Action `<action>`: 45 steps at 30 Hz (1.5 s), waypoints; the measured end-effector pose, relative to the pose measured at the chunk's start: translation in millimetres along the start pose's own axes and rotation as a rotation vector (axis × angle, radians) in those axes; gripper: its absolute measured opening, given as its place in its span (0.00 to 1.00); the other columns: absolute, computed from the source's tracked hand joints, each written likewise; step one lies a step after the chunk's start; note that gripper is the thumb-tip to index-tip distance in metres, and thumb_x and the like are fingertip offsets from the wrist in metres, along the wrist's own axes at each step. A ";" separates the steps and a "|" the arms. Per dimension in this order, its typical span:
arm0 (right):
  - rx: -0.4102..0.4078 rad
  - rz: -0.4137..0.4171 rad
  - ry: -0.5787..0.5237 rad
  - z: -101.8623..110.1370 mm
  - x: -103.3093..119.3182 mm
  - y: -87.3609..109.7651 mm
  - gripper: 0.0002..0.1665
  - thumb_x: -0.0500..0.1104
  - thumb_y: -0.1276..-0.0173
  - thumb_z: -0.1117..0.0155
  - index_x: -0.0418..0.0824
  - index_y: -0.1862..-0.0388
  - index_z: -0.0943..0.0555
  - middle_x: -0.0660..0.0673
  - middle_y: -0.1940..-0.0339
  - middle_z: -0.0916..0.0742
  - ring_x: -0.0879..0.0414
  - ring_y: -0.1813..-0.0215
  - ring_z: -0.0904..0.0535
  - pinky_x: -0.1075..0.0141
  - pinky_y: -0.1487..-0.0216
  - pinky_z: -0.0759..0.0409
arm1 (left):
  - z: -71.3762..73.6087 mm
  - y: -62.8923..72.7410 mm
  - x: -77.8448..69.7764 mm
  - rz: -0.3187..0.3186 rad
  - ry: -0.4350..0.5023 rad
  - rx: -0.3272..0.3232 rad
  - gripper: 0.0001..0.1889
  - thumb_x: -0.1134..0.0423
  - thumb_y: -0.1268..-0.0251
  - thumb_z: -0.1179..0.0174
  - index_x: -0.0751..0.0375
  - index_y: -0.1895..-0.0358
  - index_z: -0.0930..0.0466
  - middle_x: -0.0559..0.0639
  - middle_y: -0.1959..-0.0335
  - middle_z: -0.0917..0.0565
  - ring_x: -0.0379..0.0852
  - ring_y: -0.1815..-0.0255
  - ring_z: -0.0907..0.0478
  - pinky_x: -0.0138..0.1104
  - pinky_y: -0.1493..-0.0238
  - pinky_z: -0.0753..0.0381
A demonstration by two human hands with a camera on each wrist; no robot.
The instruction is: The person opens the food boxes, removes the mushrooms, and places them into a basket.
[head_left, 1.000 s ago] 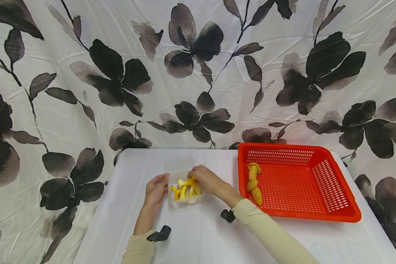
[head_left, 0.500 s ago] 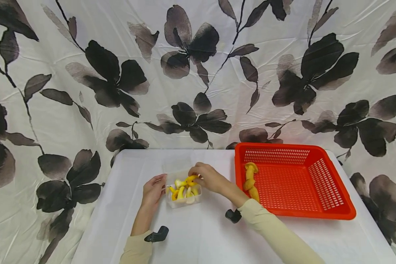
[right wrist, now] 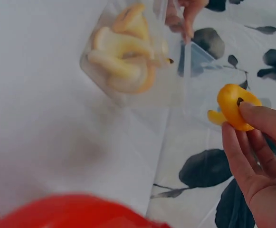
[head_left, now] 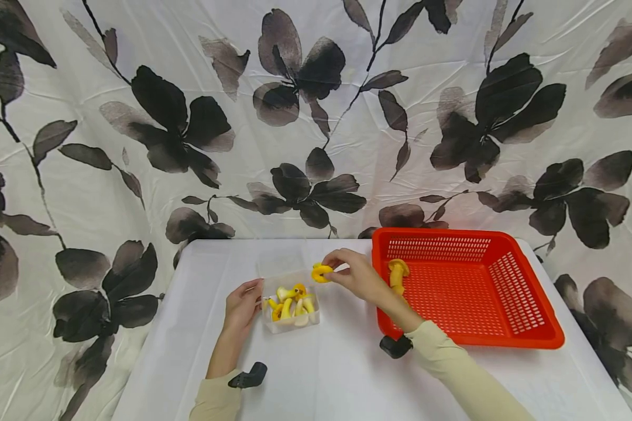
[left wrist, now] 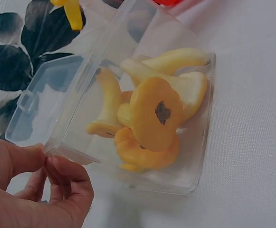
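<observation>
A clear plastic box sits on the table with its hinged lid folded back. Several yellow mushrooms lie jumbled inside, one cap marked with a dark patch. My left hand pinches the box's left edge between thumb and fingers. Above and to the right of the box, my right hand holds another yellow mushroom between thumb and fingertips. In the right wrist view this mushroom's rounded cap shows plainly, the thumb lying over its dark spot.
A red perforated basket stands to the right, with yellow mushrooms along its left side, partly hidden by my right forearm. White cloth covers the table. Behind hangs a floral curtain.
My right hand has lifted a mushroom out of the box and moved up and right with it. The left hand stays at the box's edge. The head view has shifted slightly.
</observation>
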State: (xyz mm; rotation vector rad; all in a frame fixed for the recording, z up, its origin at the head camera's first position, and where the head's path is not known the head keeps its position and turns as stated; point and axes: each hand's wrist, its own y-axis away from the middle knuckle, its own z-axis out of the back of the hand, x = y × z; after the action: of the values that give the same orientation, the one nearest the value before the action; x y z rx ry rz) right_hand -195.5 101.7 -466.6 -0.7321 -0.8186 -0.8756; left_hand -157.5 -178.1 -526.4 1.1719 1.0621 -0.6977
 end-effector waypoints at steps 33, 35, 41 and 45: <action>-0.329 -0.247 -0.084 91.8 -47.3 81.7 0.20 0.43 0.30 0.27 0.34 0.45 0.19 0.38 0.51 0.15 0.55 0.50 0.19 0.77 0.48 0.22 | -1.1 2.2 -1.7 0.007 -0.018 -0.010 0.21 0.58 0.23 0.40 0.69 0.37 0.23 0.54 0.56 0.17 0.44 0.60 0.21 0.27 0.64 0.20; -0.340 -0.259 -0.067 93.9 -51.9 87.6 0.20 0.42 0.30 0.27 0.33 0.45 0.19 0.37 0.50 0.16 0.56 0.50 0.20 0.78 0.48 0.23 | -0.8 2.2 -2.1 0.013 -0.026 -0.014 0.21 0.57 0.23 0.40 0.68 0.37 0.23 0.55 0.55 0.17 0.46 0.59 0.21 0.27 0.63 0.20; -0.354 -0.307 -0.050 98.5 -67.5 105.0 0.21 0.41 0.29 0.28 0.31 0.43 0.21 0.35 0.49 0.17 0.56 0.50 0.20 0.79 0.50 0.23 | 0.3 -0.2 -1.6 0.017 -0.029 -0.011 0.21 0.57 0.22 0.40 0.68 0.37 0.23 0.55 0.54 0.17 0.47 0.57 0.21 0.27 0.62 0.20; -0.337 -0.352 -0.041 101.5 -78.0 115.3 0.22 0.41 0.29 0.28 0.31 0.43 0.21 0.35 0.48 0.17 0.56 0.50 0.19 0.78 0.53 0.22 | 0.6 -2.2 -1.0 0.015 -0.019 -0.003 0.20 0.57 0.23 0.40 0.68 0.37 0.23 0.53 0.55 0.17 0.46 0.58 0.22 0.27 0.62 0.20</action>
State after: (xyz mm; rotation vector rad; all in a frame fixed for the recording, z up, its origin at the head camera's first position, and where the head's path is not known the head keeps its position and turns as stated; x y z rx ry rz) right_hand -156.8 264.6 -507.2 -0.9164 -0.8604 -1.3403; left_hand -159.7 -179.4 -526.3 1.1677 1.0370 -0.6937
